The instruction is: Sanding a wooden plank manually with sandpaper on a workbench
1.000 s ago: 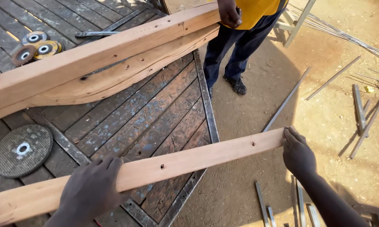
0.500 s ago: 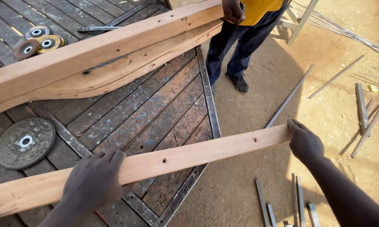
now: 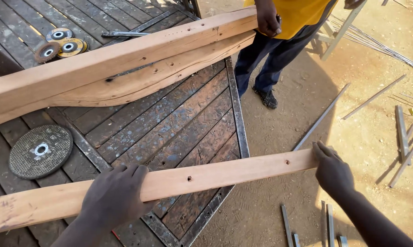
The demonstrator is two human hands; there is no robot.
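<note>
Under both grips, wooden plank is lifting slightly: left hand clasping midsection, right hand clasping end, over tabletop.

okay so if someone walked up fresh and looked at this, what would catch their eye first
First, the long pale wooden plank running across the foreground, with the left hand pressed on its middle and the right hand at its far end. Behind it, two thick wooden beams lie on the dark metal-framed platform, another person's hand gripping their end.
</note>
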